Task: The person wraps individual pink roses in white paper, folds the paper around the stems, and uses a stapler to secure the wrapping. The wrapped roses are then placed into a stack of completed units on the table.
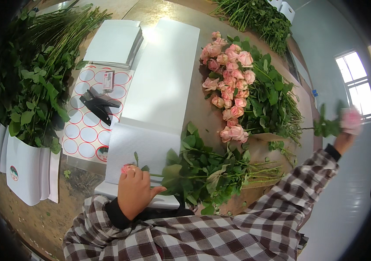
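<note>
Out at the far right, my right hand (345, 143) grips a blurred pink rose (351, 119), whose leafy stem points left. My left hand (135, 191) is low in the centre, fingers curled over the head of another pink rose (128, 168) and thumb spread aside. Under that rose lies a ribbed white corrugated sheet (143, 143). Leafy rose stems (211, 173) run right from this sheet, some crossing its edge. Past them, a pile of pink roses (233, 84) lies with blooms left and cut stems right.
A black stapler (99, 106) and a small box (108, 80) sit on a sheet of round stickers (84, 134). Behind are stacked white sheets (112, 40) and a long white board (164, 71). Wrapped leafy bunches (25, 166) stand left; more greenery (257, 23) lies at the back right.
</note>
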A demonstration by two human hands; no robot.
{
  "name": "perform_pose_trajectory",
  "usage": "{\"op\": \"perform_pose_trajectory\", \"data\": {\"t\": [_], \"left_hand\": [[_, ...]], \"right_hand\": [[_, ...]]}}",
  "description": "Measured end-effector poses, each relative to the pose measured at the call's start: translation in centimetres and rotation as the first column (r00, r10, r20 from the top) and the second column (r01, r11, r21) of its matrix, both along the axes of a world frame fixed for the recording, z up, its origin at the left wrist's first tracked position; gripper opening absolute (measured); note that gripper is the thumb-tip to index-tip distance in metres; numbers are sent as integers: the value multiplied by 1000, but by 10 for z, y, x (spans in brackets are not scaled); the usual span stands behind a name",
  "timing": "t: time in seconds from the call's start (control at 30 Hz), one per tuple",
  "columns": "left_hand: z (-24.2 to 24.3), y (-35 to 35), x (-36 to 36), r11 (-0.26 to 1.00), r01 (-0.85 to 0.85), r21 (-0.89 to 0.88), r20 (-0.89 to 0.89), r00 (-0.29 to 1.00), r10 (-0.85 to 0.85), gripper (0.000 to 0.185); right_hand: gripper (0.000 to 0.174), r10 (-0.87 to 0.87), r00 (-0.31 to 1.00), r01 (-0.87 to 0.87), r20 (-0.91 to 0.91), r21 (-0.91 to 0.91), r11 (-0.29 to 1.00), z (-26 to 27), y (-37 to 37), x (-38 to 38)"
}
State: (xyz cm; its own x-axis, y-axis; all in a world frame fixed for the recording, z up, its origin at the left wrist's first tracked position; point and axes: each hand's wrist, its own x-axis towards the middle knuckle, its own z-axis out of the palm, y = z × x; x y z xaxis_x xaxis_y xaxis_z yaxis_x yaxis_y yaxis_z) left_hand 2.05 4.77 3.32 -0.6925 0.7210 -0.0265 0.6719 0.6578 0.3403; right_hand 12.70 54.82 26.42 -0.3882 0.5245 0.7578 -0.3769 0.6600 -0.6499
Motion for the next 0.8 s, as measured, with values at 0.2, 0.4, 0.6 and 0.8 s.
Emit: {"op": "perform_pose_trajectory", "data": {"t": [0.2, 0.4, 0.6, 0.8], "left_hand": [[1, 0, 1, 1000, 5, -8, 75, 997, -4, 58], [-3, -4, 11, 997, -76, -29, 15, 997, 76, 78], [-3, -5, 12, 998, -61, -23, -1, 998, 61, 81], [-3, -4, 13, 999, -51, -18, 48, 998, 51, 82]], "right_hand": [[22, -330, 826, -69, 456, 664, 744, 11, -125, -60], [10, -269, 429, -809, 862, 499, 309, -175, -284, -134], [16, -404, 813, -102, 420, 785, 611, -25, -164, -174], [21, -204, 785, -412, 585, 739, 533, 19, -179, -171]]}}
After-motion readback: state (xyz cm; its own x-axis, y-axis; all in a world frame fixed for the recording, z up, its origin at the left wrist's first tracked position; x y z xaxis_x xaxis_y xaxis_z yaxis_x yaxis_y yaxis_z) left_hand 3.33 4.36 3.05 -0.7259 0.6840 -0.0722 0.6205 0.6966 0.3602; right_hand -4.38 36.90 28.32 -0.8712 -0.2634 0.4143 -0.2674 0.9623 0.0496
